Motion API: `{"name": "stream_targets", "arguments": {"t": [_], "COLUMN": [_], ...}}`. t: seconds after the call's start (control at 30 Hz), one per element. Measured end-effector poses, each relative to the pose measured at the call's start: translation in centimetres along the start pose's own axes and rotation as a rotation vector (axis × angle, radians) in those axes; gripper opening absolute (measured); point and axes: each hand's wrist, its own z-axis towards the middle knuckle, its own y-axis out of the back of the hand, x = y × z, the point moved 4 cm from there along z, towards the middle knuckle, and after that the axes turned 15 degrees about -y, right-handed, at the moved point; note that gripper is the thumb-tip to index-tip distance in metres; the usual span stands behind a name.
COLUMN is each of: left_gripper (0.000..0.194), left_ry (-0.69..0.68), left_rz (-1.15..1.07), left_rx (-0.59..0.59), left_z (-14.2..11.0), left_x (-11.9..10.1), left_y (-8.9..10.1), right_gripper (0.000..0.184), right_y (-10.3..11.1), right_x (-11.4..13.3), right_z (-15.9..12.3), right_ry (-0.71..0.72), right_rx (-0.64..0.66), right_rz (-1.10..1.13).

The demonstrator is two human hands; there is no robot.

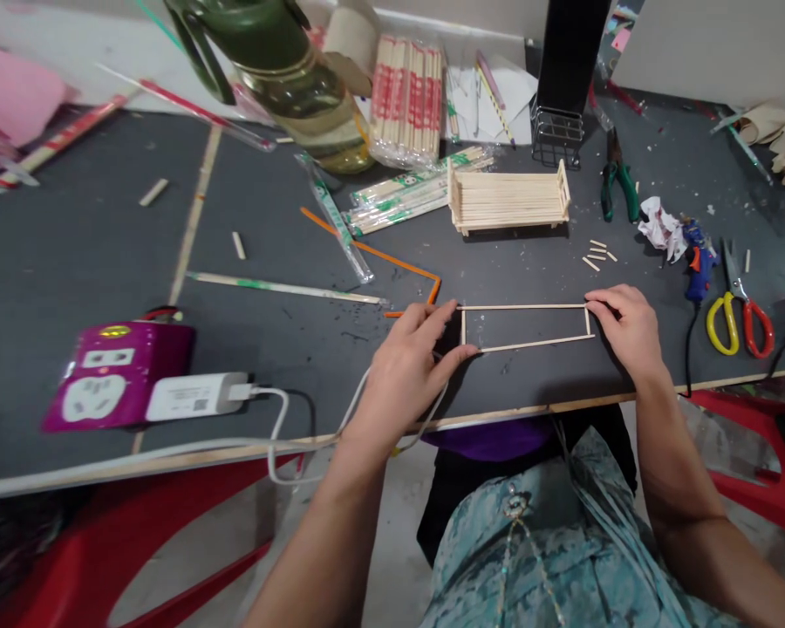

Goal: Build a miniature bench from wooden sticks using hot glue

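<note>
A thin rectangular frame of wooden sticks (pixel 529 307) lies flat on the dark table near its front edge. At its left end my left hand (pixel 411 353) has the fingertips on the upper corner and the thumb on the lower one. My right hand (pixel 628 330) pinches the upper right corner between thumb and fingers. The lower stick tilts slightly, so the right end looks narrower than the left. Behind the frame stands a small bench-like model made of sticks (pixel 510 196). Several short cut stick pieces (pixel 598 253) lie above my right hand.
To the right are a blue glue gun (pixel 699 277), scissors (pixel 736 305) and green-handled pliers (pixel 618 183). An orange bent strip (pixel 392 255), wrapped chopsticks (pixel 406 196) and a large bottle (pixel 307 105) stand or lie behind. A purple power socket (pixel 121 371) with a white cable sits left.
</note>
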Motion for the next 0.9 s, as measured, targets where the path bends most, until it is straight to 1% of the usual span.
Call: {"name": "stream_targets", "arguments": {"t": [0.07,0.17,0.6,0.77,0.83,0.9], "left_gripper": [0.053,0.053,0.045,0.046,0.046,0.042], "left_ry": [-0.007,-0.019,-0.049,-0.059,-0.065,-0.091], "left_rz": [0.015,0.02,0.016,0.002,-0.006,0.018], "left_rx": [0.027,0.046,0.018,0.013,-0.001,-0.04], "left_z": [0.1,0.2,0.1,-0.2,-0.2,0.0], "left_x": [0.1,0.2,-0.1,0.0,-0.1,-0.4], "left_y": [-0.1,-0.1,-0.1,0.1,0.3,0.5], "right_gripper": [0.021,0.02,0.024,0.024,0.023,0.021], "right_y": [0.0,0.0,-0.7,-0.5,-0.1,0.3], "right_x": [0.2,0.6,0.7,0.8,0.7,0.4], "right_z": [0.2,0.5,1.2,1.3,1.0,0.4], "right_ry": [0.004,0.019,0.051,0.049,0.019,-0.041], "right_rx": [0.018,0.046,0.071,0.057,0.024,-0.027], "right_rz": [0.001,0.002,-0.063,-0.055,-0.033,-0.025]}}
